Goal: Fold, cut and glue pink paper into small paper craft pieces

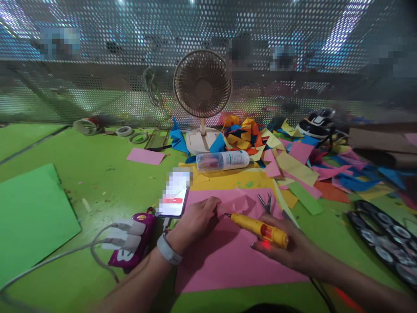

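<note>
On the green worktop (100, 182), a large pink paper sheet (241, 261) lies in the near middle, under both hands. The right hand (289, 243) has its grip closed around a yellow pen-shaped tool with a red glowing window (252, 226), and its tip points left, toward the left hand (202, 217). A dark metal two-pronged tool (267, 208) sticks out by the right fingers. The left hand, fingers curled, is beside a folded pink paper piece (239, 202); I cannot tell if its grip holds it.
</note>
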`<action>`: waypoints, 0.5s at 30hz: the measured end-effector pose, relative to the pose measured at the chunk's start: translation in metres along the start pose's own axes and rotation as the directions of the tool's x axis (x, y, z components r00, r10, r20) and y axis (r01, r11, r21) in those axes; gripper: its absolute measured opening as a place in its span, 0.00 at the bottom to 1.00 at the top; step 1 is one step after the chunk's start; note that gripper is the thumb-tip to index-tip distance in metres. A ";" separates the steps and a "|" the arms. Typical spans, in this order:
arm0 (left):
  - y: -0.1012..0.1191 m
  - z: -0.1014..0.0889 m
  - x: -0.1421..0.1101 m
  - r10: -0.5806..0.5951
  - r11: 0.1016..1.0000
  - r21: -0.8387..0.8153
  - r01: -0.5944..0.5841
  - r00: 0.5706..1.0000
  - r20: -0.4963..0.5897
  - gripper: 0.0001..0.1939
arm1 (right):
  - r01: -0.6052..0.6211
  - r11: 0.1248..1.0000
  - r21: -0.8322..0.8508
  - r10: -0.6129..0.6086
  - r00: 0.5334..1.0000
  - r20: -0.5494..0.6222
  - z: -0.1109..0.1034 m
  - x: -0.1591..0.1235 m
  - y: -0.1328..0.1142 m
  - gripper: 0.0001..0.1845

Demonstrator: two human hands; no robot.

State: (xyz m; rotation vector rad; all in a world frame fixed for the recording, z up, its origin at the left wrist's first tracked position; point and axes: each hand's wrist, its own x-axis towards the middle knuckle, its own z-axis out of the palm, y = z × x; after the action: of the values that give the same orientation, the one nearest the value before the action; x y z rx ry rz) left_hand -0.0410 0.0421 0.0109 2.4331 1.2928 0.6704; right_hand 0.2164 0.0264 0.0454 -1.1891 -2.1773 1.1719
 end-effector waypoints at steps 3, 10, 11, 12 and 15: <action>0.002 -0.001 -0.001 -0.024 1.000 0.019 0.024 1.000 -0.009 0.09 | 0.095 0.982 -0.162 -0.093 0.995 0.020 -0.002 0.000 -0.006 0.11; 0.008 -0.004 0.003 -0.174 0.971 -0.166 0.171 0.985 -0.003 0.07 | 0.122 0.859 -0.498 -0.237 0.956 -0.174 -0.031 -0.033 0.030 0.16; 0.007 -0.004 0.003 -0.188 0.966 -0.182 0.184 0.982 -0.003 0.08 | 0.037 0.824 -0.565 -0.201 0.952 -0.231 -0.040 -0.045 0.041 0.18; 0.006 -0.004 0.004 -0.198 0.963 -0.189 0.193 0.980 -0.004 0.09 | -0.069 0.779 -0.624 -0.170 0.933 -0.316 -0.050 -0.057 0.054 0.19; 0.003 -0.004 0.004 -0.210 0.962 -0.181 0.204 0.978 -0.017 0.11 | -0.459 0.645 -0.610 0.029 0.813 -0.581 -0.081 -0.098 0.090 0.18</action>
State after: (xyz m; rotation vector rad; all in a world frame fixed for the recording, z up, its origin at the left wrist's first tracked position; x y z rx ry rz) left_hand -0.0394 0.0435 0.0169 2.1175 1.4120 0.7401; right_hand 0.3698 0.0105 0.0229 -1.9183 -2.0811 -0.0957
